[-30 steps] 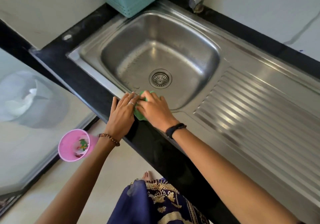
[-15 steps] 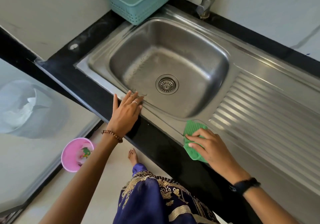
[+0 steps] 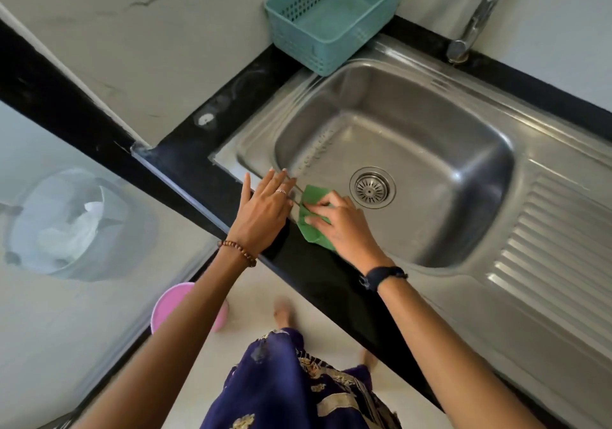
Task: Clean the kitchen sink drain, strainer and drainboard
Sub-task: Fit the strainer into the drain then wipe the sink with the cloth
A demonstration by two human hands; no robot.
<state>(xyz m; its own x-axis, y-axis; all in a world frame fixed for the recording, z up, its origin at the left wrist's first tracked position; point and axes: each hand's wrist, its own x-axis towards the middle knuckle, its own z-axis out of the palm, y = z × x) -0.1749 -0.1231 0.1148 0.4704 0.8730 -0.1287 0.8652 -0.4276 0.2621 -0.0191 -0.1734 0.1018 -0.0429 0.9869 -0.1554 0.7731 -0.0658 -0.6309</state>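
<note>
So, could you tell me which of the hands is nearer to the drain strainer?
Right. The right hand sits just beside the drain strainer; the left hand rests farther off on the sink's front rim.

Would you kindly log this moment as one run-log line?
right hand: presses green scrub pad on sink front rim | left hand: flat on rim | strainer: in drain
</note>
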